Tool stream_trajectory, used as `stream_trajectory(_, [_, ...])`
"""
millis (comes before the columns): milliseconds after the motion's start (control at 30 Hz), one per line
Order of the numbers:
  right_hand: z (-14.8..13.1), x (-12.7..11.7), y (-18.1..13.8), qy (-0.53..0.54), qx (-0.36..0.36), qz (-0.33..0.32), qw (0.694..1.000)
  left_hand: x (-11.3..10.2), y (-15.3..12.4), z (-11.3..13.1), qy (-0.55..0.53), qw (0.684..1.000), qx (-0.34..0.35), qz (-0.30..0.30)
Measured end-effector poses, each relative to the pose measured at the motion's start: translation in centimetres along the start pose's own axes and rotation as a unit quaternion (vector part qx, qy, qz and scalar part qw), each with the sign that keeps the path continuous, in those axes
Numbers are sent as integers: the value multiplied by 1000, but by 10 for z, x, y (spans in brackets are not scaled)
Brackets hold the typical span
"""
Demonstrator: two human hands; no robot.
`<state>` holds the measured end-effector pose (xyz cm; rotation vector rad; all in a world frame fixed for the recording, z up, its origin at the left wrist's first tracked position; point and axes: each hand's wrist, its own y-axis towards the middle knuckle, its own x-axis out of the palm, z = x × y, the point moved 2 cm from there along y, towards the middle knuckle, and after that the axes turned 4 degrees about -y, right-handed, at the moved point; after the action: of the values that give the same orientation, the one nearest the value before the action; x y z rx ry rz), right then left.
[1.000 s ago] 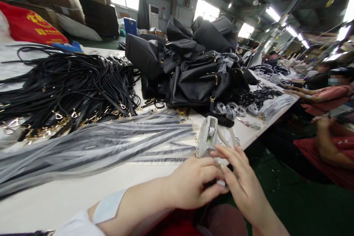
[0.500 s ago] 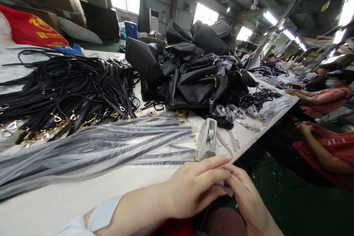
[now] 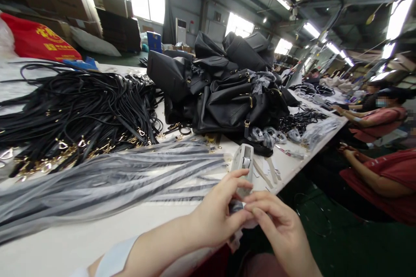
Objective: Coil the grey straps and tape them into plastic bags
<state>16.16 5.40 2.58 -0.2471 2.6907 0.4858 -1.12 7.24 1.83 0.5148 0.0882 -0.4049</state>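
Observation:
Both my hands meet at the table's near edge. My left hand (image 3: 221, 210) is closed round a small dark piece in thin translucent wrap (image 3: 236, 206), its thumb pressing from below and its index finger raised. The thumb and fingers of my right hand (image 3: 277, 223) pinch at the right end of that piece. Most of it is hidden by my fingers; some wrap hangs beneath. Just beyond my left fingers stands a tape dispenser (image 3: 243, 158). Long dark straps in translucent wrapping (image 3: 130, 173) lie flat to the left.
A heap of black straps with gold clasps (image 3: 84, 108) covers the table's left. Black bags (image 3: 224, 104) are piled at the middle. Flat pale strips (image 3: 271, 169) lie right of the dispenser. Past the right edge sits a co-worker in a red shirt (image 3: 383, 177).
My hands have shifted slightly left and their fingers have parted from the earlier overlap. The wrapped piece now shows between them. The head view has tilted a little.

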Motion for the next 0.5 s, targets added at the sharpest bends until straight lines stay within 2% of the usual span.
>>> stream_trajectory(133, [-6, -2, -4, -43, -115, -22, 992, 1, 1, -4, -68, 994, -81, -18])
stream_trajectory(233, [-9, -5, -10, -14, -151, 13, 988, 3, 4, -5, -102, 989, -102, -34])
stream_trajectory(400, [11, -23, -23, 70, -76, 186, 977, -2, 10, -9, -64, 990, -122, 10])
stream_trajectory(467, [26, -32, -25, 58, -33, 205, 977, -3, 11, -9, -70, 990, -121, 13])
stream_trajectory(500, [33, -35, -25, 42, -12, 185, 982, -3, 11, -9, -80, 989, -120, 9])
